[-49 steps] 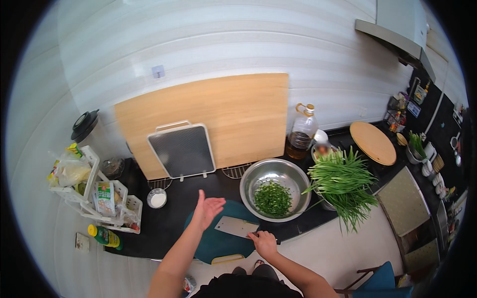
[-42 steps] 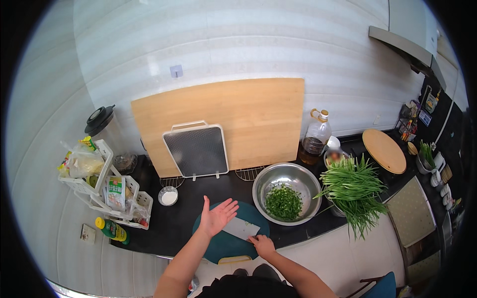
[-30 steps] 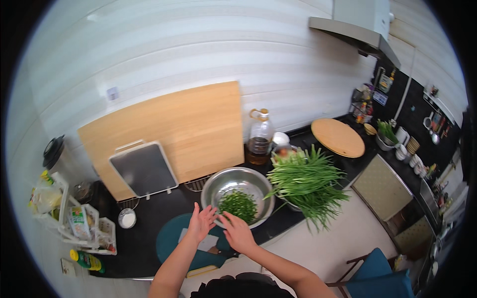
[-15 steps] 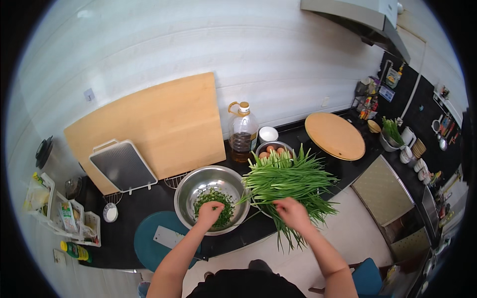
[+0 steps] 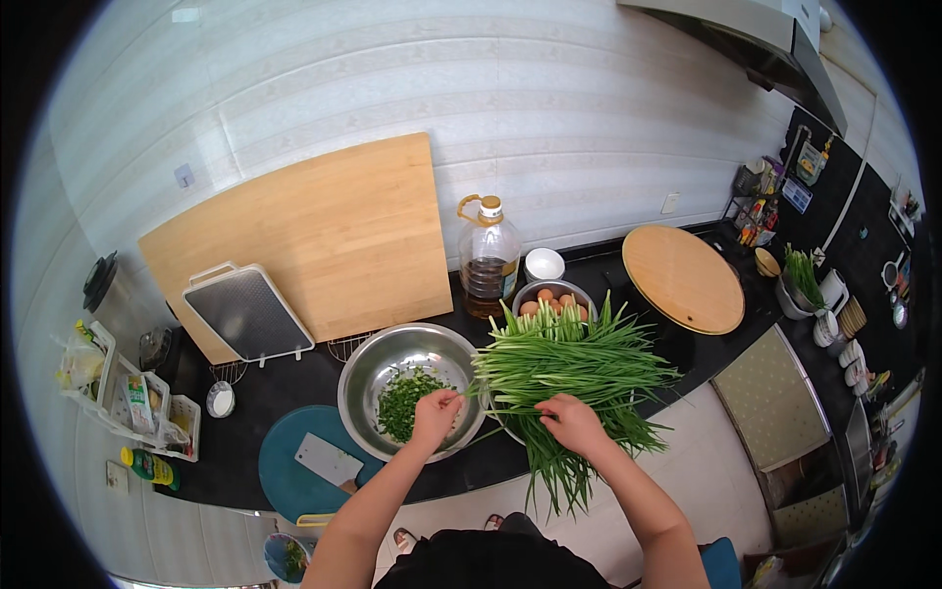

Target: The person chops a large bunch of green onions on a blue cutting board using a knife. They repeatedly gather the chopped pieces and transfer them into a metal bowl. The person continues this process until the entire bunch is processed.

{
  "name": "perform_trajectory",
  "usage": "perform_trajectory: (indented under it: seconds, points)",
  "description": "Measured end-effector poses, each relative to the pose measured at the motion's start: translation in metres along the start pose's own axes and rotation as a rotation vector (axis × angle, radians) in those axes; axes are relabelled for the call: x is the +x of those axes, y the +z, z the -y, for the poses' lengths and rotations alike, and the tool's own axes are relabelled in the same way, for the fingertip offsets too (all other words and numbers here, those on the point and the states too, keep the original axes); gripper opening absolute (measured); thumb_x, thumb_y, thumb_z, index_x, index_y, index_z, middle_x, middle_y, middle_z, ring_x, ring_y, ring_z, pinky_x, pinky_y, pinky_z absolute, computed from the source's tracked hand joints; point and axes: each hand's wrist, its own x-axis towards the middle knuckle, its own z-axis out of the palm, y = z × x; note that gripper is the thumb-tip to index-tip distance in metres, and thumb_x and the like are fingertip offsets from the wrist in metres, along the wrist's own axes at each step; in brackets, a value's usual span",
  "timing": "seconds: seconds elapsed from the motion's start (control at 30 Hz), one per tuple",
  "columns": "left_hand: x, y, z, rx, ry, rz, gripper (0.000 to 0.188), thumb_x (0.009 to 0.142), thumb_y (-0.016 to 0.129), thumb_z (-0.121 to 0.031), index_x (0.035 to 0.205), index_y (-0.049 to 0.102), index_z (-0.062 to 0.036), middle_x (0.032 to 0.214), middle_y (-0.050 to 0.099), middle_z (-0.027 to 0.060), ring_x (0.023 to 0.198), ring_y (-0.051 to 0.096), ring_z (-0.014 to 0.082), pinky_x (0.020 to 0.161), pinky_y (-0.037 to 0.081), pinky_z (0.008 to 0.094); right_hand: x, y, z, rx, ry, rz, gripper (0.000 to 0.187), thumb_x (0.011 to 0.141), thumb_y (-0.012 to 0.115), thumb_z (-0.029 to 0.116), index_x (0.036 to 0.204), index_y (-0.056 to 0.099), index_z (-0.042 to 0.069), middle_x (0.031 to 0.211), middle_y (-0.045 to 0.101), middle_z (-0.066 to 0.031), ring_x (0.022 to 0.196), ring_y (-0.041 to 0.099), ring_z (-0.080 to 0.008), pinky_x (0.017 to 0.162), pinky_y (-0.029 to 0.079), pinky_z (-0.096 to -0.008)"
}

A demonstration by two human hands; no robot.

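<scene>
A big pile of long garlic chives [image 5: 579, 363] lies to the right of a steel bowl [image 5: 358, 378]. Chopped greens [image 5: 404, 401] rest in the bottom of that bowl. Over the bowl's right side, my left hand [image 5: 435, 420] is closed in a pinch; whatever is between its fingertips is too small to make out. My right hand [image 5: 574, 426] is closed at the near edge of the pile, its fingertips pinching at the chive leaves. Left of the bowl, a cleaver [image 5: 329, 459] lies flat on a round teal cutting board [image 5: 280, 471].
Behind the chives stand a bowl of eggs [image 5: 551, 300], a white bowl [image 5: 545, 264] and an oil jug [image 5: 489, 257]. A large wooden board [image 5: 304, 236] leans on the wall. A round wooden board [image 5: 682, 280] lies at right, a white basket [image 5: 128, 398] at far left.
My left hand has moved right, from above the chopped greens to the bowl's right side. My right hand has shifted slightly left. The whole view has also shifted a little.
</scene>
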Motion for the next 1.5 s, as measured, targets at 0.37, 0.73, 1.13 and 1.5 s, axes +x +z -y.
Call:
perform_trajectory:
  seconds: [0.37,0.73,1.13,1.5]
  points:
    - [0.000,0.005,-0.106,-0.013,0.484,-0.229,0.014,0.082,0.067,-0.011,0.083,0.060,0.0009,0.084,0.062,0.0088,0.079,0.058,0.0178,0.073,0.045,0.0284,0.030,0.011,0.011,-0.009,-0.135,0.044,0.012,0.078,0.064,0.011,0.086,0.057,0.005,0.091,0.061,-0.0109,0.091,0.057,-0.0319,0.078,0.046,-0.0414]
    - [-0.008,0.069,-0.186,-0.126,0.492,0.283,0.016,0.085,0.066,-0.014,0.087,0.061,0.0016,0.082,0.061,0.0056,0.076,0.057,0.0111,0.068,0.046,0.0246,0.043,-0.046,0.033,0.534,-0.099,-0.365,0.018,0.098,0.041,0.016,0.109,0.037,0.002,0.096,0.058,-0.0140,0.089,0.058,-0.0181,0.080,0.047,-0.0341]
    - [-0.016,0.021,-0.071,0.403,0.302,0.135,0.015,0.077,0.069,-0.018,0.079,0.068,-0.0035,0.072,0.062,0.0121,0.067,0.060,0.0263,0.062,0.048,0.0352,0.033,-0.171,0.093,0.197,-0.120,-0.459,0.031,0.071,0.076,0.018,0.093,0.058,0.006,0.074,0.050,0.0006,0.065,0.049,-0.0105,0.059,0.041,-0.0259]
    - [-0.037,0.035,-0.012,0.525,0.246,0.302,0.026,0.072,0.074,-0.030,0.085,0.072,-0.0079,0.081,0.068,0.0104,0.074,0.063,0.0277,0.069,0.051,0.0363,0.053,-0.017,-0.059,-0.568,-0.171,0.039,0.030,0.073,0.074,0.027,0.091,0.059,0.008,0.086,0.053,-0.0084,0.082,0.060,-0.0266,0.067,0.052,-0.0383]
